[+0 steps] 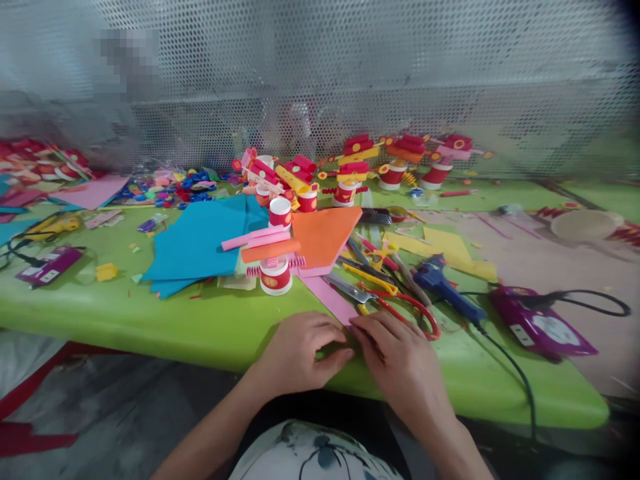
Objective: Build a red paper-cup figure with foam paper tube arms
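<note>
At the table's front edge, my left hand (306,352) is curled, with thumb and fingertips almost meeting; whatever lies between them is hidden. Opposite it, my right hand (403,363) has its fingers closed at the near end of a pink paper strip (330,298). That strip lies flat on the table, partly under red-handled scissors (350,291). Just beyond my left hand stands a red-and-white paper cup figure (275,277) with pink pleated arms. An orange paper roll (270,249) and pink paper rolls (255,238) rest on top of it.
Blue sheets (200,237) and an orange sheet (325,233) cover the table's middle. To the right lie a blue glue gun (447,287) and a purple power box (543,323) with cords. Several finished cup figures (345,192) stand behind, before a perforated metal screen (350,67).
</note>
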Motion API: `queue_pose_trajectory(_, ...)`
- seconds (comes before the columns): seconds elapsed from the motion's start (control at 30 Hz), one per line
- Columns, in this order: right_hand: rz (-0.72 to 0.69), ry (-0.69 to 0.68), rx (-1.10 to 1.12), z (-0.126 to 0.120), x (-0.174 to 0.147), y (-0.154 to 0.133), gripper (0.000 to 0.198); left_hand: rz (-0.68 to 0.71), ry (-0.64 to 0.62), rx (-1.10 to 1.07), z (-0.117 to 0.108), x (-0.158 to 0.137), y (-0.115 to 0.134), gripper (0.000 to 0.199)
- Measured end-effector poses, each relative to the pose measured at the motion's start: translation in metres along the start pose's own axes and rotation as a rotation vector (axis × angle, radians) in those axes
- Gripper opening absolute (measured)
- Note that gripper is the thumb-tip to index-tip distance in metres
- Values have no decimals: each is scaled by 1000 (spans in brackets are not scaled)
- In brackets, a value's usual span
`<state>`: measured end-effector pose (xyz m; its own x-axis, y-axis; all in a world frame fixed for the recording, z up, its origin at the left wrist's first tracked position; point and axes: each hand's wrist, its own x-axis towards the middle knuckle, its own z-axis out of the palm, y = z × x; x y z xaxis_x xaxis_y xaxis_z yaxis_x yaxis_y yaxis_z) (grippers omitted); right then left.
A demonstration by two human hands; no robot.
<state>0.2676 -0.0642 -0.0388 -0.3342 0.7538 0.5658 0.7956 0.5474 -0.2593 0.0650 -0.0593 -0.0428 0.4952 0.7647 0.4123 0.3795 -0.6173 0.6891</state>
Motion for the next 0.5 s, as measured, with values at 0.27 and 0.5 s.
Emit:
queue_pose_trajectory(0.27,-18,-55,-42,-1,1,-2,16,17,17,-34,-1,0,2,8)
queue_pose_trajectory(0.5,41,48,57,-9,5,-8,11,28,91,-5,2,-3,0,32)
